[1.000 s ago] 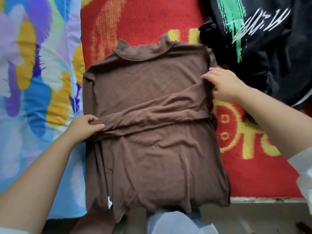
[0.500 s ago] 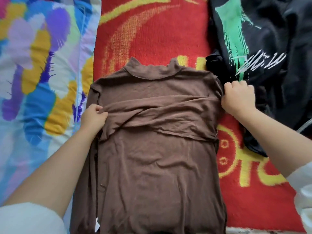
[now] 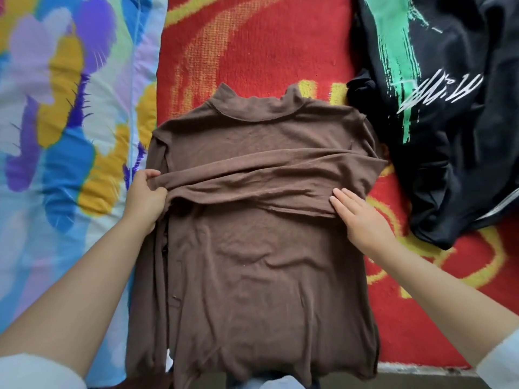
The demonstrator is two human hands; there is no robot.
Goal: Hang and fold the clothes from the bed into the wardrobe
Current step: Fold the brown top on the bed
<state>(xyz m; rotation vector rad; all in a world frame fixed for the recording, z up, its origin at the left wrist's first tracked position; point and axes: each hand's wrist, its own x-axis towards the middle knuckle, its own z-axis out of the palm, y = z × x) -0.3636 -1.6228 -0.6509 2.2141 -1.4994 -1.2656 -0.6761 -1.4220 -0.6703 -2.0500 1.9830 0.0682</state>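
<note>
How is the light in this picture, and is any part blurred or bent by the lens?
Head view: soft, even light, no glare; faint shadows in the brown shirt's creases; mostly sharp, softer at the corners; wide lens splays both forearms outward.

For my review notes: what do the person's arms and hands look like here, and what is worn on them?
Both hands, the left hand and the right hand, are bare: no gloves, rings, watch or bracelets show. The forearms are uncovered, with pale white sleeves pushed up toward the elbows, seen only at the bottom corners of the head view.
</note>
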